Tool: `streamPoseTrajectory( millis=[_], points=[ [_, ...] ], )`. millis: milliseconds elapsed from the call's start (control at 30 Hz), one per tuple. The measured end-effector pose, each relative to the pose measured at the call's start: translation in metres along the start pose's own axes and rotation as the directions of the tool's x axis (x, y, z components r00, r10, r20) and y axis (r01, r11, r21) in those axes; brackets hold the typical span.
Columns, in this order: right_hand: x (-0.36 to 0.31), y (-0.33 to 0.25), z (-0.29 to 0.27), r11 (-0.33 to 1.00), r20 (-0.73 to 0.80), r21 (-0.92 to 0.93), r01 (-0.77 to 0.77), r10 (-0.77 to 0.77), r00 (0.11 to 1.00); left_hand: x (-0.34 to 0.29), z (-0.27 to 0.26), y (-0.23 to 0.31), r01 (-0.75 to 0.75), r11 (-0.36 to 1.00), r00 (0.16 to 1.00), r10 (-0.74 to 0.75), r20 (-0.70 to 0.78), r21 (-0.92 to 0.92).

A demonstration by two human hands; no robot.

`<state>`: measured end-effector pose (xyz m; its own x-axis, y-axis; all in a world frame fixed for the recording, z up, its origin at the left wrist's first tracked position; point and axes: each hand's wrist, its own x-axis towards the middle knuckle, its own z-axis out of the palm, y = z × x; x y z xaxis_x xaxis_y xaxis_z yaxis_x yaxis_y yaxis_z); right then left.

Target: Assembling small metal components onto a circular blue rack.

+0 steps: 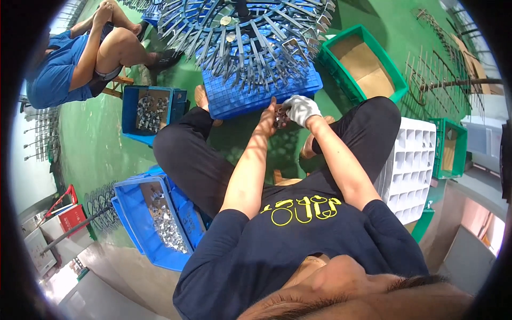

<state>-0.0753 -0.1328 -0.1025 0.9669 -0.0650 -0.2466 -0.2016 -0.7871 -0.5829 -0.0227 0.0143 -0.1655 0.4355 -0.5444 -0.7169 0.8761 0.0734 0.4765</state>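
Note:
Between my knees, my bare left hand [267, 121] is closed around a small cluster of metal pieces [280, 117], too small to name exactly. My right hand [302, 109], in a white glove, meets it from the right with bent fingers against those pieces. What the gloved fingertips pinch is hidden. Just beyond both hands stands an upturned-looking blue plastic crate [229, 102]. Above the crate spreads a round rack [250, 40] with many flat metal prongs pointing outward, some carrying small metal parts.
A green crate [396, 89] lined with cardboard lies at the far right. Blue bins of small metal parts stand left [128, 125] and near left [184, 226]. A white compartment tray [408, 170] is by my right knee. Another person [80, 64] sits at the far left.

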Motion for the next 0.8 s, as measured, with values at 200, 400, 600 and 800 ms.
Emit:
streamPoseTrajectory(
  millis=[200,400,600,800],
  points=[
    [0.002,0.002,0.01,1.0,-0.073,0.003,0.002,-0.002,0.997,-0.018,0.013,0.015,-0.003,0.988,0.992,0.023,-0.127,0.152],
    [0.005,0.009,0.008,0.893,-0.016,0.416,-0.171,0.196,0.981,-0.031,0.008,0.026,-0.126,0.985,0.992,0.123,0.039,0.115],
    [0.005,0.014,-0.004,0.415,0.293,0.82,-0.395,0.29,0.911,-0.023,0.001,0.027,-0.242,0.949,0.969,0.247,0.002,0.204],
    [0.0,0.003,-0.021,0.882,-0.045,0.405,-0.241,0.282,0.958,-0.015,0.029,0.029,-0.243,0.923,0.931,0.308,-0.193,0.299]
  ],
)
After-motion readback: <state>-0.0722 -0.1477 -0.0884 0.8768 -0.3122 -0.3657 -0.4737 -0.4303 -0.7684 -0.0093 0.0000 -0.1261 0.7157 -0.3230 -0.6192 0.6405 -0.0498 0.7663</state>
